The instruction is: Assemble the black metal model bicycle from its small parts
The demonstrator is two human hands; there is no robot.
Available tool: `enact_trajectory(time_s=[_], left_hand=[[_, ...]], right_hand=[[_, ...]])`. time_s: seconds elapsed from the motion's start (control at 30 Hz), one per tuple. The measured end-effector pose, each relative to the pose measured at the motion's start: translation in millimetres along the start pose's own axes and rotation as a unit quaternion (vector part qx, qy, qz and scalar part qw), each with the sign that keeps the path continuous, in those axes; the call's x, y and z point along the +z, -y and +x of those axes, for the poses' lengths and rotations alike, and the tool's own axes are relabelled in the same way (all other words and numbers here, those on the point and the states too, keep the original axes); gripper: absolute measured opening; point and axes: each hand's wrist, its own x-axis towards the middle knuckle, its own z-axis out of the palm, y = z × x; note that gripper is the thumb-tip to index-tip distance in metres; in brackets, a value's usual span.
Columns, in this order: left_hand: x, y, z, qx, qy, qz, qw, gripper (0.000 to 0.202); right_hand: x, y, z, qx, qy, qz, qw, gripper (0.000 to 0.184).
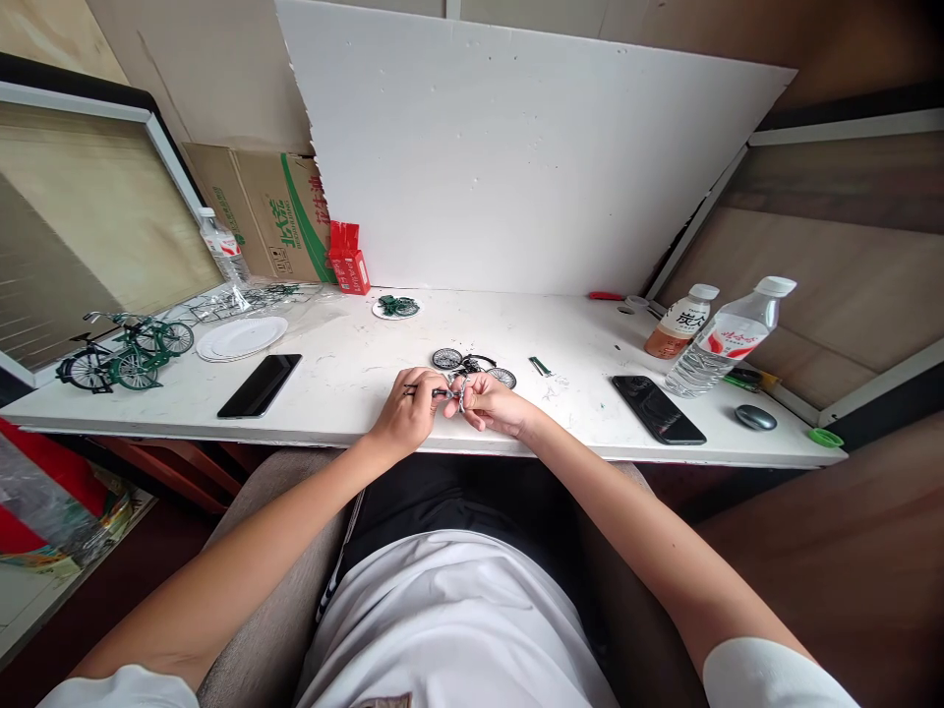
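Observation:
Close together at the desk's front edge, my hands hold a small silver-and-black model bicycle part (461, 393) between them. My left hand (410, 411) is closed around its dark end, with a thin black piece showing between the fingers. Thumb and fingers of my right hand (496, 405) pinch the silver end; its exact shape is partly covered. Just behind the hands, a black model bicycle frame (479, 362) lies with a spoked wheel (446, 359) and another wheel (503, 378) beside it. Thin green strips (541, 366) rest to the right.
Assembled model bicycles (137, 354) stand at the left, near stacked white plates (243, 337) and a phone (260, 385). A small plate of green parts (396, 307) is at the back. Another phone (659, 409), bottles (727, 339) and a mouse (755, 418) occupy the right.

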Motion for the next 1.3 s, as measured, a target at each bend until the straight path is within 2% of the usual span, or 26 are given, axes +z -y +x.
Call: enact_trajectory(time_s=[0.4, 1.0, 1.17, 1.3], left_hand=[[4.0, 1, -5, -0.01, 0.003, 0.003, 1.0, 0.015], [6.6, 1, -8, 0.03, -0.018, 0.002, 0.999, 0.02], [7.5, 4, -7, 0.046, -0.026, 0.001, 0.999, 0.02], [4.5, 3, -4, 0.012, -0.012, 0.006, 1.0, 0.021]], right_hand=[[2, 1, 1, 0.01, 0.012, -0.006, 1.0, 0.03], [13, 9, -1, -0.004, 0.048, -0.003, 0.999, 0.04], [14, 11, -2, -0.005, 0.035, 0.003, 0.999, 0.04], [14, 10, -3, -0.013, 0.01, 0.025, 1.0, 0.042]])
